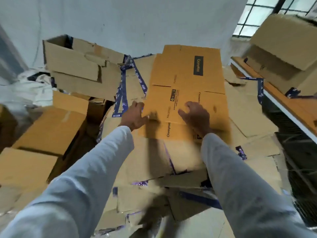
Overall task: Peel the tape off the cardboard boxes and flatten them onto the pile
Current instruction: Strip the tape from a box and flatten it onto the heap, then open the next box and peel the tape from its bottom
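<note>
Already one flattened box [187,90] lies spread on top of the pile [253,121], its printed face up and its flaps opened out flat; no tape shows on it. Both hands are at its near end. The left hand [134,115] sits at the sheet's left edge, and whether its fingers curl round that edge or merely rest against it cannot be told through the blur. The right hand [195,115] hovers on or just above the sheet with its fingers loosely spread and holding nothing.

By the look of things this box is done or nearly so, needing at most a last press or nudge to settle. Plenty remains: an open box [73,60] stands at the far left, more upright boxes [46,133] crowd the near left, and a stacked box [288,42] waits on the shelf [291,107] at the right. Strips of blue tape [122,93] trail over the heap beside the sheet.

Room is tight on the left, where standing boxes press close to the pile. The shelf edge hems in the right side. Towards the wall [137,19] the sheet's far end has little space left.
</note>
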Available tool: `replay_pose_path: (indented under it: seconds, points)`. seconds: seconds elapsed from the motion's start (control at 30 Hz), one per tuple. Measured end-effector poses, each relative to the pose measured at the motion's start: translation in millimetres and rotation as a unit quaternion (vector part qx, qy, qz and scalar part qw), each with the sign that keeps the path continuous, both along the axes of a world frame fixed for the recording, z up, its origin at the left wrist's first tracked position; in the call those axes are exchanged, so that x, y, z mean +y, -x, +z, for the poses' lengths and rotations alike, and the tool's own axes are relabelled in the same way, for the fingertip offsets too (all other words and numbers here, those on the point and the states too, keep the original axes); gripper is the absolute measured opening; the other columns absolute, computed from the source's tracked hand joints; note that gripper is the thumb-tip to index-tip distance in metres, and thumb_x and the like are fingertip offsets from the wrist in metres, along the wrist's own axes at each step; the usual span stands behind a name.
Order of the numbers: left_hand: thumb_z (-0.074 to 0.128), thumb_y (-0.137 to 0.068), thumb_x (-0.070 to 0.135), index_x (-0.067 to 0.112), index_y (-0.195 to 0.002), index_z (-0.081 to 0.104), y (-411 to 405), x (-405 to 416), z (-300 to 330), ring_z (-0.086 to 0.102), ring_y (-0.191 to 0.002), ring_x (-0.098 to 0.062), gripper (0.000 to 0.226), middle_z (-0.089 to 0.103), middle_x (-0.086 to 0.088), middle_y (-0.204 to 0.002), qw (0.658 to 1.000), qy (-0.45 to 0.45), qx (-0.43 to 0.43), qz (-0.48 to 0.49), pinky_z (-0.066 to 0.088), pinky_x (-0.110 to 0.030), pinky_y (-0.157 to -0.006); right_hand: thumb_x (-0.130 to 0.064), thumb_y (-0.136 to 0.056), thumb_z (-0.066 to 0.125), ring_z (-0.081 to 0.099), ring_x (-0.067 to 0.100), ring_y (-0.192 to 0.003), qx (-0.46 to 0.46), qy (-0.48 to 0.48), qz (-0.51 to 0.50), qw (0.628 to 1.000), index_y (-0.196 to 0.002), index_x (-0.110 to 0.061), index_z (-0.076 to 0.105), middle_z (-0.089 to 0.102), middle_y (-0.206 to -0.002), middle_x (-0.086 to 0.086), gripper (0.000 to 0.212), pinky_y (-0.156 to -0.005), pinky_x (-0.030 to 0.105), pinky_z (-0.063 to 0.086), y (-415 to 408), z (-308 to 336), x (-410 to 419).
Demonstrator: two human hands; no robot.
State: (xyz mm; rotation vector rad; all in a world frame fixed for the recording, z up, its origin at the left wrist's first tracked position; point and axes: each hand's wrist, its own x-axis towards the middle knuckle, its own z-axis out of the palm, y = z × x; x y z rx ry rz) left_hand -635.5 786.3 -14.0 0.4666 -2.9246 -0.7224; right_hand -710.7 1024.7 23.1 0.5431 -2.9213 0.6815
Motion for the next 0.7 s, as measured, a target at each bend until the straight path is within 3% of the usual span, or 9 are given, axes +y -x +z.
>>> replay_pose_path:
  seconds: [0.27,0.53,0.7]
  points:
    - [0.064,-0.091,0.04,0.018,-0.138,0.044,-233.4,-41.9,2.9,0.052,-0.12,-0.032,0.056,0.046,-0.009,-0.138,0.993,0.028,-0.058,0.101,0.046,-0.044,-0.095,-0.051,-0.092,0.06,0.061,0.031,-0.117,-0.044,0.023,0.128,0.99,-0.133,-0.018,0.06,0.065,-0.131,0.005,0.053,-0.092,0.038,0.047,-193.9,-16.0,-76.2]
    - [0.061,-0.092,0.043,0.019,-0.135,0.047,-383.0,-94.5,-1.4,0.057,-0.112,-0.03,0.052,0.053,-0.007,-0.133,0.983,-0.002,-0.043,0.176,0.046,-0.035,-0.087,-0.051,-0.094,0.059,0.062,0.026,-0.11,-0.045,0.006,0.224,0.974,-0.132,-0.019,0.059,0.066,-0.125,0.004,0.05,-0.089,0.04,0.053,-333.9,-17.5,-165.6]
    - [0.064,-0.091,0.042,0.019,-0.133,0.05,-471.3,-151.7,-14.8,0.056,-0.111,-0.026,0.051,0.057,-0.005,-0.127,0.973,-0.043,-0.037,0.223,0.048,-0.037,-0.09,-0.051,-0.093,0.061,0.062,0.026,-0.113,-0.052,-0.014,0.259,0.964,-0.131,-0.018,0.06,0.067,-0.125,0.004,0.05,-0.091,0.04,0.052,-404.6,-24.4,-236.1]
